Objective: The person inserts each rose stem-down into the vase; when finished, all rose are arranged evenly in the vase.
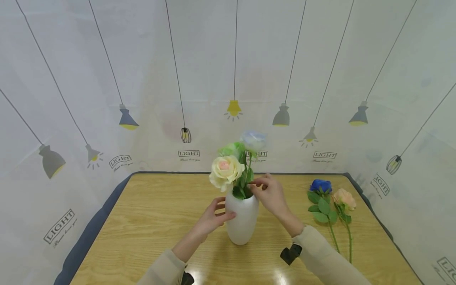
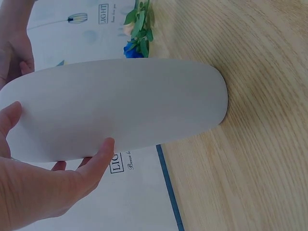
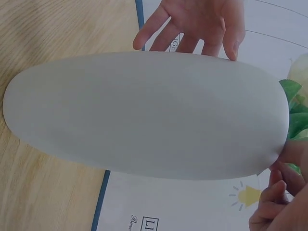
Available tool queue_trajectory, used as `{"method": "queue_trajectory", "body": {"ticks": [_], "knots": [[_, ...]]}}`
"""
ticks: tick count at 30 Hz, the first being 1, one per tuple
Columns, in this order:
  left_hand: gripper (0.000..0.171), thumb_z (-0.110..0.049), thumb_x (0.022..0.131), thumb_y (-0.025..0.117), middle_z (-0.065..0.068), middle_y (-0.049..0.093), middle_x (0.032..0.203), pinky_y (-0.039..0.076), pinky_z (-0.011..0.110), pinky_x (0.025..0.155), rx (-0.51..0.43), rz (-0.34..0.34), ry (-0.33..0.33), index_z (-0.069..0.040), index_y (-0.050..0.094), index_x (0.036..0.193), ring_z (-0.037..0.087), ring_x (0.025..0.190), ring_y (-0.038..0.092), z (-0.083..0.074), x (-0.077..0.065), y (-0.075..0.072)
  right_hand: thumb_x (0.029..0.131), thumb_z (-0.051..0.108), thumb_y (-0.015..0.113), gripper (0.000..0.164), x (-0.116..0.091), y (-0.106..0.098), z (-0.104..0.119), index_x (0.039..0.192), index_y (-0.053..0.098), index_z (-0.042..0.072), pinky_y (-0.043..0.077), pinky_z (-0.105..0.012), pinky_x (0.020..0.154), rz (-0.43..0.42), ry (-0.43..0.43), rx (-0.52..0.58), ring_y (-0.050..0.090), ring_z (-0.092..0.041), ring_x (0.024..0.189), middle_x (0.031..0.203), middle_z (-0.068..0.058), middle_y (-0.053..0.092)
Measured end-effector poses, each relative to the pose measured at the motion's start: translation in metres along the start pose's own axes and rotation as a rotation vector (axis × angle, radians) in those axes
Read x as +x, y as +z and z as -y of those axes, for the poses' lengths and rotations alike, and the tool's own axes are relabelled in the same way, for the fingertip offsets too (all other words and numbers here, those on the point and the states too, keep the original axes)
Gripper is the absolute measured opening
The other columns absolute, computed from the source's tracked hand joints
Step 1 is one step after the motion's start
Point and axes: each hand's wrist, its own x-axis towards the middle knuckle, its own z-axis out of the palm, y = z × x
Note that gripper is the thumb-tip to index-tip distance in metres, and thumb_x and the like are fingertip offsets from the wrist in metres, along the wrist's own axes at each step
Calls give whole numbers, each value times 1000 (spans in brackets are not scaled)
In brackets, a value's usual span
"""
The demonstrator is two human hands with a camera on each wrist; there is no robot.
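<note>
A tall white vase (image 1: 242, 223) stands upright on the table, holding a cream rose with a pink centre (image 1: 226, 169), a green bloom (image 1: 232, 149) and a blurred pale blue-white flower (image 1: 253, 139). My left hand (image 1: 211, 217) holds the vase's left side, thumb at the front and fingers spread along the wall; its fingertips touch the vase (image 2: 139, 103) in the left wrist view. At the mouth, my right hand (image 1: 271, 194) pinches the pale blue-white flower's stem low down. In the right wrist view, curled fingers (image 3: 276, 192) sit right at the rim.
On the table's right side lie a blue rose (image 1: 320, 186) and a peach rose (image 1: 344, 198), stems toward the front. The wooden table (image 1: 153, 221) has a dark blue border, and a white curtain (image 1: 206, 71) printed with lamps surrounds it.
</note>
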Motion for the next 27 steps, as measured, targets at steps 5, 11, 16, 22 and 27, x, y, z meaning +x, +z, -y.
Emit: {"method": "queue_trajectory", "body": {"ticks": [5, 11, 16, 22, 27], "knots": [[75, -38, 77, 66, 22, 34, 129, 39, 49, 84, 0, 1, 2, -5, 29, 133, 40, 113, 39, 0, 0, 0, 78, 8, 66, 9, 2, -2, -5, 83, 69, 1, 38, -27, 48, -12, 46, 37, 44, -15, 58, 74, -3, 53], [74, -36, 78, 66, 23, 35, 129, 40, 49, 83, 2, -4, 7, -4, 29, 133, 40, 112, 40, -3, -1, 1, 83, 22, 63, 23, 12, -3, -12, 95, 68, 3, 37, -27, 55, -26, 253, 248, 45, -18, 67, 82, -7, 55], [72, -32, 79, 66, 24, 35, 128, 40, 50, 82, 2, -5, 16, -2, 28, 133, 42, 112, 39, -5, -3, 1, 81, 35, 63, 41, 22, -4, -11, 108, 62, 4, 39, -32, 71, -10, 437, 419, 49, -19, 90, 104, -8, 57], [71, -27, 81, 65, 26, 34, 128, 39, 51, 82, -11, 8, 10, 0, 26, 133, 43, 112, 38, -5, -1, 0, 78, 39, 65, 51, 29, -2, -3, 115, 57, 5, 37, -38, 82, 59, 518, 489, 46, -22, 104, 116, -9, 52], [71, -29, 81, 65, 25, 34, 128, 39, 51, 82, -8, 11, 11, -1, 26, 134, 43, 112, 38, -4, -1, 0, 79, 31, 66, 42, 31, -1, -1, 106, 59, -1, 34, -43, 90, 48, 486, 508, 46, -24, 103, 109, -11, 54]]}}
